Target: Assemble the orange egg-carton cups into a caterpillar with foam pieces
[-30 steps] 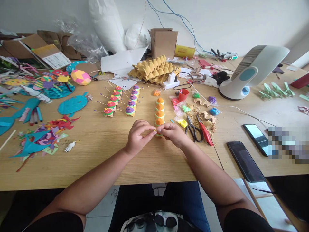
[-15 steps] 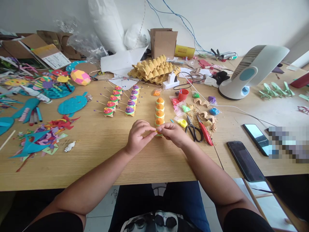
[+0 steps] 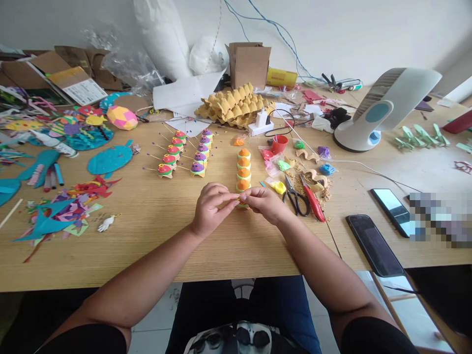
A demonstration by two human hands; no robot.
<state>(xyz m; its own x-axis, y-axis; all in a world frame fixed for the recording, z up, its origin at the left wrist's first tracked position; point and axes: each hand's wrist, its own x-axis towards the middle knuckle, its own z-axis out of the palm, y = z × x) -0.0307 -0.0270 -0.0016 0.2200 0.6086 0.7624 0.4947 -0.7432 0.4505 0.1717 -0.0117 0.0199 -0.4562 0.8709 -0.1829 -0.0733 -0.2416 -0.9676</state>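
Observation:
My left hand (image 3: pixel 214 209) and my right hand (image 3: pixel 262 202) meet fingertip to fingertip at the near end of a row of egg-carton cups (image 3: pixel 244 169) topped with orange clay. Both hands are pinched closed around a tiny yellowish piece, mostly hidden by the fingers. The nearest cup is partly covered by my hands. To the left stand a row of red-topped cups (image 3: pixel 168 160) and a row of purple-topped cups (image 3: pixel 200 156), with thin sticks poking out. A bag of yellow clay (image 3: pixel 277 187) lies right of the orange row.
Black scissors (image 3: pixel 295 197) and a red cutter (image 3: pixel 314 200) lie right of my right hand. Behind are a red cup (image 3: pixel 280 143), stacked egg trays (image 3: pixel 234 105) and a fan (image 3: pixel 379 110). Two phones (image 3: pixel 374 245) (image 3: pixel 393 211) lie at the right, paper scraps (image 3: pixel 62 211) at the left.
My fingertips have shifted very slightly against each other, and less of the small yellow piece shows between them. The cups and other objects stay in place.

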